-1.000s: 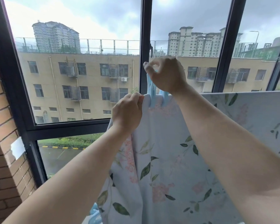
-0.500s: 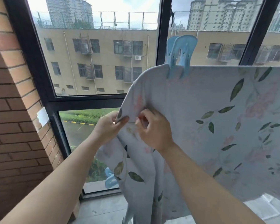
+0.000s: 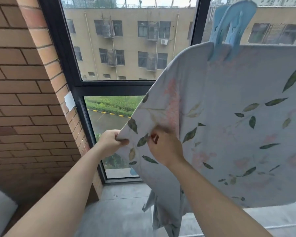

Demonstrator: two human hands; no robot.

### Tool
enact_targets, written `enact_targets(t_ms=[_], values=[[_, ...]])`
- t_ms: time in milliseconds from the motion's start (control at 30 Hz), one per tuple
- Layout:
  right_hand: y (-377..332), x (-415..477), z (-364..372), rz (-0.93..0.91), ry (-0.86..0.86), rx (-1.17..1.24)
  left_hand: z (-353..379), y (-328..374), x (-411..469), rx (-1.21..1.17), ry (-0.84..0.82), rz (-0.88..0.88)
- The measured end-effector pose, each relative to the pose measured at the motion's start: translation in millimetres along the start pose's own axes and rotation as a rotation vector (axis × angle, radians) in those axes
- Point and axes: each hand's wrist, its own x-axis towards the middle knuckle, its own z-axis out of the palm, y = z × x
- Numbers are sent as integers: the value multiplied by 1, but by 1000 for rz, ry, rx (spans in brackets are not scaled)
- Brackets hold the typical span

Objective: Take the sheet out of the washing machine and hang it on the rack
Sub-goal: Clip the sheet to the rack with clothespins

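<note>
Head view: the left hand (image 3: 112,142) is gripping the left edge of the floral sheet (image 3: 229,125), fingers curled tight round a bunched bit of the hem. The right hand (image 3: 164,147), just right of the left hand, is pinching a fold of the same sheet, thumb and fingers closing into the cloth; the fingertips are blurring, so the exact hold is hard to read. Both arms are reaching forward from the bottom of the frame.

The sheet is hanging spread out above and to the right of both hands, with its top edge lying straight along a support that the cloth is hiding. A blue clothes clip (image 3: 229,31) is clamping that top edge, well above the right hand. The sheet's lower end is trailing down below the right forearm toward the grey floor (image 3: 123,211).

A black window frame (image 3: 109,87) is standing behind the hands, with a beige building and a wet road showing through the glass. A brick wall (image 3: 24,100) is running along to the left of the left hand, and a small white label (image 3: 69,100) is sticking to it above that hand.
</note>
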Motion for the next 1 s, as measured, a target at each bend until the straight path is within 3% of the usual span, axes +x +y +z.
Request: enact_targets(t_ms=[233,467,667,767,833,933,1000], values=[[-15,-16,39,66,-105,-94,-6,-25,-11,-207,4,-2],[-38,-30,73,328,-290,-62,-29,-44,-2,-987,-383,-179],[-54,-51,114,405,-376,-21,-49,-51,17,-1443,-321,-251],[-63,-54,126,400,-400,-21,-57,-54,23,-1383,-352,-170],[-70,-56,133,409,-443,-12,-63,-61,27,-1172,-325,-96],[-81,-59,142,405,-535,5,-75,-62,26,-805,-96,-23],[-89,-58,148,360,-578,-12,-84,-57,23,-684,-1,50]])
